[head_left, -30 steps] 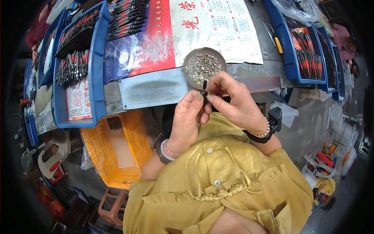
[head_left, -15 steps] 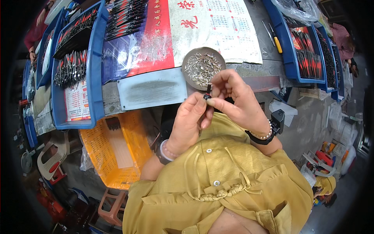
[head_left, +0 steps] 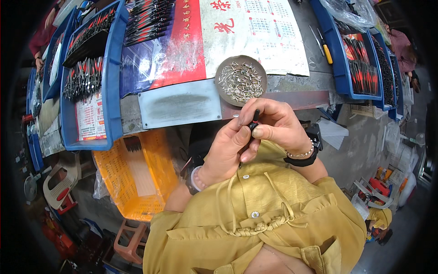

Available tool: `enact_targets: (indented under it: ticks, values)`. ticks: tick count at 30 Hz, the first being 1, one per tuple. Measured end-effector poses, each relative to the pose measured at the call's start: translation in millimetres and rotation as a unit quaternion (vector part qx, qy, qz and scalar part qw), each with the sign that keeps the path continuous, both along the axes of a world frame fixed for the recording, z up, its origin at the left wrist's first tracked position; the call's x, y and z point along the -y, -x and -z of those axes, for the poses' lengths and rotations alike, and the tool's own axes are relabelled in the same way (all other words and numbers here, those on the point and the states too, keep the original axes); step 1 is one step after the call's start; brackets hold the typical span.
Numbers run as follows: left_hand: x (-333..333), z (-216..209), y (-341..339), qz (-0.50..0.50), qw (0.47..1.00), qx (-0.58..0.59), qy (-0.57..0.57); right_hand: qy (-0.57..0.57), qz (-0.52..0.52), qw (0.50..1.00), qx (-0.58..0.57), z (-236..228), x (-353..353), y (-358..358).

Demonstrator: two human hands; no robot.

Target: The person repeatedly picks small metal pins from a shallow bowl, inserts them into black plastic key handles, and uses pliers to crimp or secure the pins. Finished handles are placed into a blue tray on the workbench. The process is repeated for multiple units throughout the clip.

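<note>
My left hand (head_left: 228, 148) and my right hand (head_left: 276, 123) meet in front of my chest, just below a round bowl (head_left: 220, 92) of small silver metal pins (head_left: 241, 81). Between both thumbs and fingers I hold a small slim black part with a red band (head_left: 255, 116); its black end points up, and fingers cover much of the rest. A thin dark tip shows below my left fingers. By the left index finger a small shiny bit (head_left: 236, 115) is visible, too small to make out.
A pale blue plate (head_left: 180, 106) lies along the bench edge, left of the bowl. Blue bins (head_left: 112, 91) of black-and-red slim parts stand on both sides. A yellow-handled screwdriver (head_left: 326, 52) lies at right. Below the bench is an orange crate (head_left: 155, 173). Other people work at both sides.
Both hands have moved slightly right and down, away from the bowl, with the black-and-red part. My right fingers have shifted from above the part to curl around it.
</note>
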State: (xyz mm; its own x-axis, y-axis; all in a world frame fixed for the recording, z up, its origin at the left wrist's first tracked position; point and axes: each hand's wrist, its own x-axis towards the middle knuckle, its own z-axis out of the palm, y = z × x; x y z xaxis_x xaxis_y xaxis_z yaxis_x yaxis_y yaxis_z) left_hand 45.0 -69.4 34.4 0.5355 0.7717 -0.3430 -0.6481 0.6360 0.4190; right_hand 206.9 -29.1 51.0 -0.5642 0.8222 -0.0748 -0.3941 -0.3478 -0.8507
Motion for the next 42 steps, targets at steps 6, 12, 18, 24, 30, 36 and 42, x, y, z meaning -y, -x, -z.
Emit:
enact_targets:
  ticks: [6, 12, 18, 24, 30, 36, 42]
  values:
    - [-1, 3, -3, -0.011, 0.997, 0.028, 0.069, 0.046, 0.102, 0.994, 0.004, 11, 10, 14]
    - [-3, 7, -4, 0.013, 0.996, 0.04, 0.076, 0.009, 0.023, 0.996, 0.087, 15, -6, -6]
    - [-9, 8, 9, 0.009, 0.996, 0.055, 0.075, -0.337, 0.134, 0.744, 0.561, 20, -36, -4]
    - [-8, 7, 18, -0.003, 0.996, 0.05, 0.077, -0.435, 0.093, 0.62, 0.646, 35, -50, 10]
    - [-10, 7, 24, -0.018, 0.996, 0.049, 0.072, -0.431, 0.102, 0.631, 0.637, 41, -57, 11]
    - [-9, 8, 21, -0.003, 0.995, 0.056, 0.079, -0.433, 0.12, 0.637, 0.627, 40, -55, 13]
    - [-9, 8, 20, 0.015, 0.995, 0.063, 0.073, -0.413, 0.105, 0.633, 0.646, 45, -59, 14]
